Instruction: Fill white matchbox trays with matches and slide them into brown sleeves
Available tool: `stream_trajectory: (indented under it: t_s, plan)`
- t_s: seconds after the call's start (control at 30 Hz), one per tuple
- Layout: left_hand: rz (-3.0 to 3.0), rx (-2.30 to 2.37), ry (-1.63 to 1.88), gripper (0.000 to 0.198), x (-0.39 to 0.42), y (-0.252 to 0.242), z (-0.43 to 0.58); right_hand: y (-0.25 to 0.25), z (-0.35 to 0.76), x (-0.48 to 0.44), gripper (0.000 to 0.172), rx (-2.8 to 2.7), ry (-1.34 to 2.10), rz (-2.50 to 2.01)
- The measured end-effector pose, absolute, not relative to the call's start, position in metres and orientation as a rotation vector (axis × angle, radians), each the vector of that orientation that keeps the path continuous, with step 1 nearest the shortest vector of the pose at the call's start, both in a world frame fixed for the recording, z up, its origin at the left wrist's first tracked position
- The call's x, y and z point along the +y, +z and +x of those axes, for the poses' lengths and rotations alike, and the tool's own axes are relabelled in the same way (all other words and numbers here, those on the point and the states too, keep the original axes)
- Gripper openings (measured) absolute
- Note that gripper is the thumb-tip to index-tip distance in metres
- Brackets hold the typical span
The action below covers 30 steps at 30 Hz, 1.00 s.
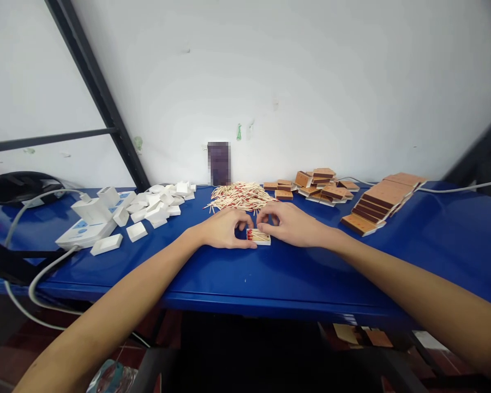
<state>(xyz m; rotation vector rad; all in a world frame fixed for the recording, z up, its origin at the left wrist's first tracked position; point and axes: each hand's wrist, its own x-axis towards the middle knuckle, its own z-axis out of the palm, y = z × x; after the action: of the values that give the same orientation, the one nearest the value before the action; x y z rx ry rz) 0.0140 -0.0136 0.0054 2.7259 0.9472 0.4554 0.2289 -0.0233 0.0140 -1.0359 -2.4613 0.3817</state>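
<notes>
A small white matchbox tray (263, 242) holding red-tipped matches (258, 235) lies on the blue table between my hands. My left hand (227, 228) grips its left end, thumb along the near side and fingers curled at the far side. From the right, my right hand (291, 224) bends over the tray, thumb and fingers pinched together at the matches' upper edge; what sits between those fingertips is too small to make out. Just beyond both hands is a loose heap of matches (241, 195).
White empty trays (159, 202) are piled at left, beside a power strip (85, 232) with plugs and cables. Brown matchbox sleeves (323, 184) lie at back right, with a stacked row of sleeves (382, 199) farther right. A blurred dark rectangle (219, 164) stands against the wall.
</notes>
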Motion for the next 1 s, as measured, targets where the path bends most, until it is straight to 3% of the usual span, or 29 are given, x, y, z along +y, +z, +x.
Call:
stream_trajectory:
  t_s: [0.33,0.57,0.77,1.0]
  plan:
    - [2.776,0.952,0.464,0.043,-0.010,0.004,0.014,-0.006,0.233,-0.013,0.024,-2.552,0.496,-0.739]
    - [2.785,0.967,0.437,0.043,-0.012,0.005,0.014,-0.003,0.234,-0.015,0.009,-2.559,0.434,-0.697]
    - [2.765,0.924,0.422,0.042,-0.012,0.007,0.011,-0.001,0.234,-0.018,0.011,-2.515,0.575,-0.631]
    - [2.727,0.814,0.444,0.031,-0.009,0.007,0.008,-0.005,0.234,-0.015,0.007,-2.531,0.463,-0.742]
